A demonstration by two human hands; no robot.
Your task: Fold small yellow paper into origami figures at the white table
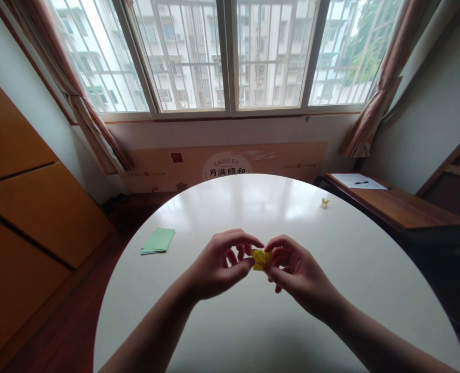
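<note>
A small folded piece of yellow paper (260, 258) is pinched between both my hands above the middle of the round white table (253, 331). My left hand (218, 265) grips its left side with thumb and forefinger, fingers curled. The fingertips of my right hand (296, 270) close on its right side. Both hands hover just over the tabletop.
A stack of green paper sheets (158, 241) lies near the table's left edge. A tiny yellow folded paper figure (325, 202) stands at the far right. A wooden side desk (396, 204) with a white sheet and pen (360, 181) sits to the right. Orange cabinets (23, 207) line the left wall.
</note>
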